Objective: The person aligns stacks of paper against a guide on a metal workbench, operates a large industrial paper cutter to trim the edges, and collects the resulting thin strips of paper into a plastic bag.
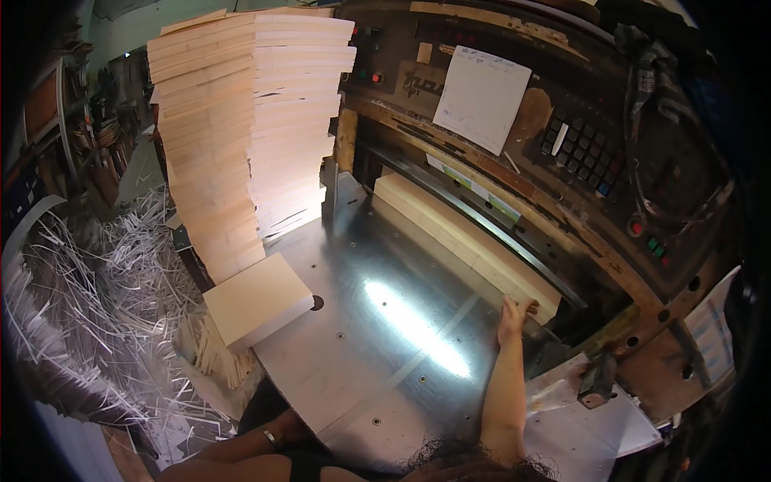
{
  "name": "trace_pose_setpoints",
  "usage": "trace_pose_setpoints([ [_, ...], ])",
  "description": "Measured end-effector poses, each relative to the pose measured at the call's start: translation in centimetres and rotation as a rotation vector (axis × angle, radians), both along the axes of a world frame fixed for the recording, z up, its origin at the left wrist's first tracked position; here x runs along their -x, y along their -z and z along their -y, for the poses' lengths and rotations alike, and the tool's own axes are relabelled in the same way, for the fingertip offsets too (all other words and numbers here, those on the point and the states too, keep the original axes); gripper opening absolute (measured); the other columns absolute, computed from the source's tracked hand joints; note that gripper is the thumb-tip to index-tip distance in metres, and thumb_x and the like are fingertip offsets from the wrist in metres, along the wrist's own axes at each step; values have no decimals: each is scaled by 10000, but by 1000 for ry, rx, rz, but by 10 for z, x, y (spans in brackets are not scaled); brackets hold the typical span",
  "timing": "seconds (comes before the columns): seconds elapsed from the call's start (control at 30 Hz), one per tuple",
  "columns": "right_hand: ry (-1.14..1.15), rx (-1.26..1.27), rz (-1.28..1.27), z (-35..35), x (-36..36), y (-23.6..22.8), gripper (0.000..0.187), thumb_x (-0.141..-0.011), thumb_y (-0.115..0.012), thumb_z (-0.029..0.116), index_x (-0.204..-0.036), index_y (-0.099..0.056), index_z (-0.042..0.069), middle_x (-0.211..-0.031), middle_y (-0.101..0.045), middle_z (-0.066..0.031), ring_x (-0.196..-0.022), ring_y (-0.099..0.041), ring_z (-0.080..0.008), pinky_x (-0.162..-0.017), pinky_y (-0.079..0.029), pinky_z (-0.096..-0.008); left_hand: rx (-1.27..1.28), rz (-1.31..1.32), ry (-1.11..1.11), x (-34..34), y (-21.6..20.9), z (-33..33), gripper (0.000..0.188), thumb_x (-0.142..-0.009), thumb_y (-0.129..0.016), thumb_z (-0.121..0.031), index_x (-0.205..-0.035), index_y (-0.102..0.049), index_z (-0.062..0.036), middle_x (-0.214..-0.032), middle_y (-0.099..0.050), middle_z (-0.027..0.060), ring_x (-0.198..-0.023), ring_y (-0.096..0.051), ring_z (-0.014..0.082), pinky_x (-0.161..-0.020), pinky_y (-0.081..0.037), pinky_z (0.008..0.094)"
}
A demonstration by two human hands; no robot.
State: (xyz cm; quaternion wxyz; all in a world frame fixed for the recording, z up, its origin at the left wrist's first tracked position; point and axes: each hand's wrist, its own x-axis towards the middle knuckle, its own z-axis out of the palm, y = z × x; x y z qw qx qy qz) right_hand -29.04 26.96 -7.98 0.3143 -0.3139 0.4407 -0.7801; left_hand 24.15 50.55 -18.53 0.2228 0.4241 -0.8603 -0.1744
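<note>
My right hand [514,316] reaches across the metal table [353,313] to the near right end of a long paper stack [458,237]. Its fingers are slightly bent and apart, touching the stack's front edge without gripping it. The stack lies under the metal clamp bar [482,215] of a paper cutting machine. My left hand [291,424] is low at the table's front edge, below a band on the wrist; its fingers are hidden. A smaller block of cut paper [259,301] sits at the table's left edge, apart from both hands.
A tall pile of paper blocks [257,128] rises at the back left. Shredded paper strips [128,289] heap up on the left. The machine's panel carries a white sheet [482,96], a keypad [585,153] and buttons. A dark metal block [597,381] stands at the right.
</note>
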Motion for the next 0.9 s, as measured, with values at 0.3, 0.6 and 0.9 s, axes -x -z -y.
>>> trace_pose_setpoints([
  [0.3,-12,29,19,1,-4,0,951,-939,-640,85,-1589,48,180,-1638,159,-52,-1331,-291,-143,-1171,-252,-382,-27,-57,-38,1,4,-9,474,-947,-590,-322,-1348,-593,-69,-1379,-577,190,-1293,-520,399,-1109,-378,529],
  [0.6,49,-7,-25,9,7,13,859,-963,-618,108,-1578,-21,167,-1626,66,-92,-1370,-289,-175,-1210,-226,-412,-80,-84,-77,1,11,-13,468,-953,-591,-313,-1349,-589,-65,-1373,-578,190,-1287,-522,397,-1107,-376,534],
  [0.9,50,-25,0,6,-5,6,851,-962,-629,138,-1578,-41,159,-1640,83,-108,-1382,-264,-166,-1197,-235,-393,19,4,-61,-2,12,-16,519,-931,-616,-351,-1374,-570,-83,-1376,-572,184,-1293,-516,397,-1108,-372,541],
])
